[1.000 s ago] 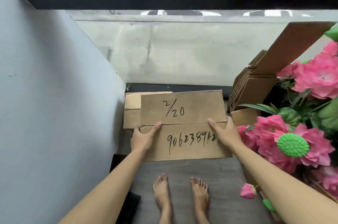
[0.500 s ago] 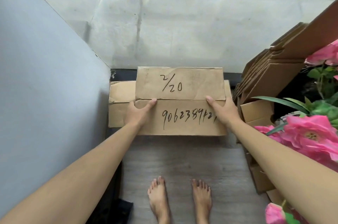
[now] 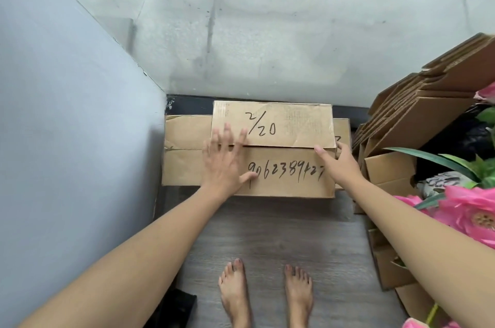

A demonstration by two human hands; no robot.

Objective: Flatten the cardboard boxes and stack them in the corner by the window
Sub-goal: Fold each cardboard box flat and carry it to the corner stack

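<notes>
A flattened cardboard box with "2/20" and a long number written on it lies on top of another flattened box in the floor corner below the window. My left hand rests flat on its left part, fingers spread and straight. At the top box's right edge my right hand holds on, thumb on top; the fingers are hidden behind the edge.
A grey wall runs along the left and the window's concrete sill is ahead. More cardboard boxes lean in a pile at the right beside pink artificial flowers. My bare feet stand on the wood floor.
The top box came down onto the lower one in the corner. My left hand let go of its edge and now lies flat on top; the right hand stays at the right edge.
</notes>
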